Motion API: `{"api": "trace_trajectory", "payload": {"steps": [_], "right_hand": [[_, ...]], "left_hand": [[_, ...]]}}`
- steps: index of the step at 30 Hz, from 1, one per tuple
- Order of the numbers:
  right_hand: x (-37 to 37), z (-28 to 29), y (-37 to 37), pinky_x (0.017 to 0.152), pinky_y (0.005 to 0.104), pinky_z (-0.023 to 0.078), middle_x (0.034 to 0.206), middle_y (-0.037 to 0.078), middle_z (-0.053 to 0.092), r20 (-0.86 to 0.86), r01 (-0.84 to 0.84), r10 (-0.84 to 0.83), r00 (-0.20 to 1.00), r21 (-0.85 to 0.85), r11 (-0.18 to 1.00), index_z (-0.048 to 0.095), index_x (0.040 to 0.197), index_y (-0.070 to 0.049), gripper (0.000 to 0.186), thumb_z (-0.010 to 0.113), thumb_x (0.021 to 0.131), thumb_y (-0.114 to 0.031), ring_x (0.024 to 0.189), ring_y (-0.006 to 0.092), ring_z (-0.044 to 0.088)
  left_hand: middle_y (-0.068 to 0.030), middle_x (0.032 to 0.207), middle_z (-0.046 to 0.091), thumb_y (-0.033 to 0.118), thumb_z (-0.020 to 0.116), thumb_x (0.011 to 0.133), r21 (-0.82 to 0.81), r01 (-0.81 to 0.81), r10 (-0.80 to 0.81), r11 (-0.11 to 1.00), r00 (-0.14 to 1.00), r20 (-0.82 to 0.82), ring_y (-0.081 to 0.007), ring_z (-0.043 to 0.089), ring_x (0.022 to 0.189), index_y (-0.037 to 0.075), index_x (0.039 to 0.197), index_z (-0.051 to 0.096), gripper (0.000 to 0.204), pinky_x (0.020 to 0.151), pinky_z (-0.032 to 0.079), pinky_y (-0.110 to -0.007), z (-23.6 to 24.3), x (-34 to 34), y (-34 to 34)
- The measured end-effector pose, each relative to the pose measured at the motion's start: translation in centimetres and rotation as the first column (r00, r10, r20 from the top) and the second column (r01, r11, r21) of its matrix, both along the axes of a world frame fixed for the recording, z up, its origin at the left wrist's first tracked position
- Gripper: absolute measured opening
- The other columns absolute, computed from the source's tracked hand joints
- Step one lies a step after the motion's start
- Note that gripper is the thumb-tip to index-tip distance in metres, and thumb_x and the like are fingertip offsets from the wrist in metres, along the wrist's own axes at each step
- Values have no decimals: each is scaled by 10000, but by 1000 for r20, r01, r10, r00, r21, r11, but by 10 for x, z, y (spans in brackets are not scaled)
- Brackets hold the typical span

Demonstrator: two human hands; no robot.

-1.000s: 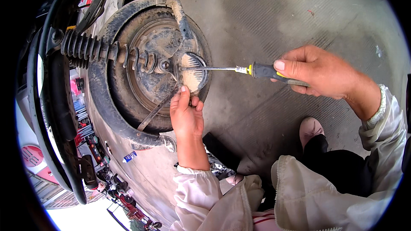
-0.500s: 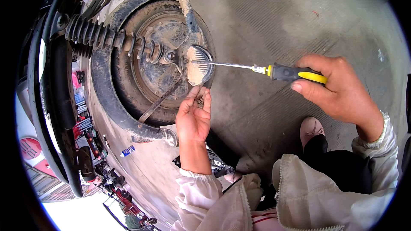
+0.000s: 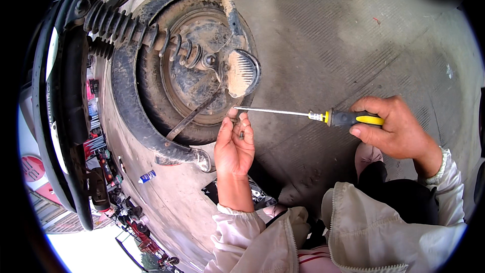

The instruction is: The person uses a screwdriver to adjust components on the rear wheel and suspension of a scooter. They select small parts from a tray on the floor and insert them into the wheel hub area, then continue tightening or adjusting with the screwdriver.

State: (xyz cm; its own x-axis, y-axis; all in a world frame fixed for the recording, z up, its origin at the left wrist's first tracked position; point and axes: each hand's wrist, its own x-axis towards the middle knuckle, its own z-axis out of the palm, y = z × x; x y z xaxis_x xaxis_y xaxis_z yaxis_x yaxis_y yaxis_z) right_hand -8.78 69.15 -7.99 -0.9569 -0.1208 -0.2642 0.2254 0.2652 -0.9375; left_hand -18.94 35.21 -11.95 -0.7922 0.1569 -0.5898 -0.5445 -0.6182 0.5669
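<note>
My right hand point(image 3: 396, 126) is closed around the black and yellow handle of a screwdriver point(image 3: 275, 111), its shaft pointing left. The shaft's tip lies at the fingertips of my left hand point(image 3: 235, 149), which is palm up with curled fingers. A small dark screw-like piece point(image 3: 241, 135) shows in its hollow; its exact kind is too small to tell. Just above these fingers sits a ribbed, dust-caked black cover point(image 3: 245, 73) at the hub of a dirty wheel point(image 3: 194, 60). The screwdriver is apart from the cover.
A coil-spring shock absorber point(image 3: 146, 35) runs to the hub, and a black curved fender point(image 3: 126, 88) surrounds the tyre. A flat metal strut point(image 3: 194, 116) crosses the wheel's lower part. On the concrete floor point(image 3: 333, 35) lies a blue and white packet point(image 3: 147, 176). My shoe point(image 3: 368, 157) is beneath my right hand.
The screwdriver has come off the ribbed cover and moved down to my left fingertips. My right hand has lowered with it. The wheel has shifted slightly right in the view.
</note>
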Motion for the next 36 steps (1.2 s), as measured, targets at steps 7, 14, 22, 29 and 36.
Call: {"api": "trace_trajectory", "payload": {"steps": [7,14,22,29,36], "right_hand": [[2,-9,-6,569,327,485,717,96,651,-28,-8,8,1000,-6,1000,675,968,-13,268,751,876,-253,611,201,642],[4,-9,-7,597,326,513,771,98,677,-69,-30,30,997,-1,1000,682,990,-27,253,760,868,-235,652,221,674],[6,-12,-10,612,321,524,815,103,691,-118,-21,17,993,-37,999,683,997,-39,252,780,848,-218,674,240,686],[7,-15,-11,604,327,521,809,108,688,-144,-18,15,990,-21,1000,681,999,-37,252,773,850,-217,668,250,685],[9,-14,-9,604,317,516,801,104,690,-58,-3,-1,998,-74,997,682,1011,-26,268,767,862,-231,663,215,684]], "left_hand": [[-186,1225,601,181,609,961,45,44,-44,998,999,-18,-267,613,1099,-30,1297,529,404,948,559,-375,5,1,-3],[-143,1259,609,73,635,947,-14,-146,145,989,988,-47,-231,637,1102,-9,1299,541,374,948,578,-353,15,1,11],[-38,1108,686,187,668,965,10,-97,97,995,992,-82,-184,645,1051,61,1179,634,251,912,577,-316,20,3,19],[-14,1084,699,227,665,969,39,-88,91,995,993,-79,-172,654,1056,80,1152,653,235,902,582,-312,24,5,24],[-11,1110,694,220,647,977,19,-105,106,994,992,-72,-168,652,1066,91,1156,651,221,902,586,-303,25,4,27]]}}
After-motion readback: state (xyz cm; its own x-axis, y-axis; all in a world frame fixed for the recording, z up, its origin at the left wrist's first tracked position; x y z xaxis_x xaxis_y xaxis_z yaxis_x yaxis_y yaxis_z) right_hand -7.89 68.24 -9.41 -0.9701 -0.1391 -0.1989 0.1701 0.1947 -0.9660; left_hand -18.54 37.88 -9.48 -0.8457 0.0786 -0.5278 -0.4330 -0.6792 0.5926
